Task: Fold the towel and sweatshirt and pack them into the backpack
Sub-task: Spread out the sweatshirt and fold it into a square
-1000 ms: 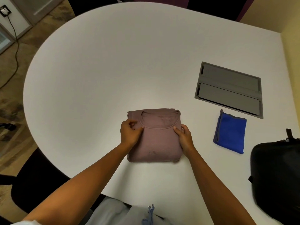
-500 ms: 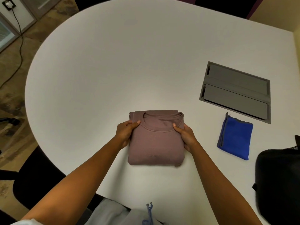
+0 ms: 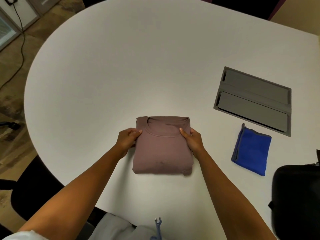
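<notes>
White and rounded at its far end, the table (image 3: 121,66) fills most of the head view, with brown patterned floor and a dark cable at the upper left of the frame. A grey hatch panel (image 3: 254,101) is set flush into the tabletop at the right.

Just below centre lies the sweatshirt (image 3: 163,149), mauve, folded into a compact rectangle with its collar toward the top. The left hand (image 3: 127,140) grips the sweatshirt's left edge, thumb on top and fingers curled under the fold. The right hand (image 3: 193,140) clasps the right edge the same way, thumb pressed on the fabric near the collar.

Right of the sweatshirt and apart from it, the blue towel (image 3: 251,151) lies folded flat, just below the hatch panel. At the lower right edge the black backpack (image 3: 297,201) rests on the table, partly cut off by the frame.
</notes>
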